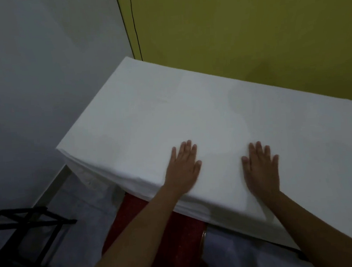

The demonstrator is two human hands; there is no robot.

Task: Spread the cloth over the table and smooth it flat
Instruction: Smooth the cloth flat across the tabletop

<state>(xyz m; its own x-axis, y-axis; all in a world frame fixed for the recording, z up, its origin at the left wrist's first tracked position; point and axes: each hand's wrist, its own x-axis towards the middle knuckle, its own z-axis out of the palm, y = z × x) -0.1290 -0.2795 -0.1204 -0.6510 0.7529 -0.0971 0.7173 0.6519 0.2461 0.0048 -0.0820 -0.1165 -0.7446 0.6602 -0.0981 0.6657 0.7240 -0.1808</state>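
A white cloth [168, 104] covers the whole table top and hangs over its near and left edges. It lies mostly flat, with faint creases in the middle and a few folds at the near left corner. My left hand [182, 168] rests palm down on the cloth near the front edge, fingers spread. My right hand [261, 166] lies flat beside it, about a hand's width to the right, fingers also apart. Neither hand grips the fabric. The table itself is hidden under the cloth.
A yellow-green wall [247, 33] runs right behind the table's far edge, with a thin black cable [134, 25] hanging down it. A grey wall is at the left. A black rack [21, 234] stands on the floor at lower left. Red fabric [157, 229] shows below the table's front edge.
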